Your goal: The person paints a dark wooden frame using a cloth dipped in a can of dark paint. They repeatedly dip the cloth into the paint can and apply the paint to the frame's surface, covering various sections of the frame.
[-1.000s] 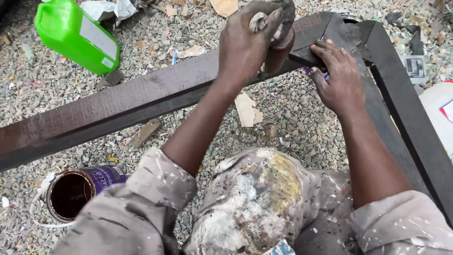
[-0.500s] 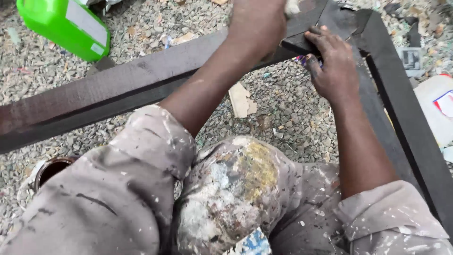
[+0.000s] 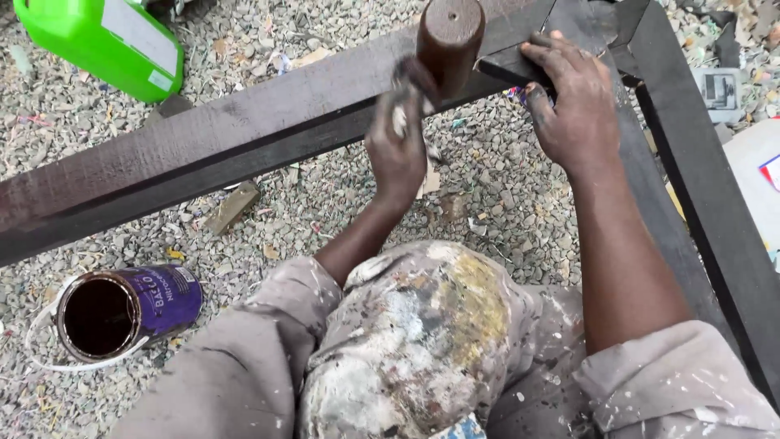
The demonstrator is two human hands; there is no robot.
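Note:
A dark brown wooden frame [image 3: 244,138] lies across the gravel, with a round brown leg [image 3: 449,36] standing up near its far corner. My left hand [image 3: 398,150] is blurred just below that leg. It is closed around a stained rag [image 3: 406,97] that touches the leg's side. My right hand [image 3: 573,106] grips the frame's rail right of the leg, fingers spread over the top. A small purple scrap [image 3: 520,96] shows under its fingers. My paint-spattered knee [image 3: 414,341] fills the lower middle.
An open purple tin [image 3: 122,309] of dark liquid lies tilted on the gravel at lower left. A green plastic jerrycan [image 3: 106,41] sits at the top left. A wood scrap [image 3: 231,207] lies under the beam. White paper [image 3: 756,171] lies beyond the right rail [image 3: 715,228].
My left hand has come down from the top of the leg to its lower side with the rag. My right hand has stayed on the rail. The view shifted slightly.

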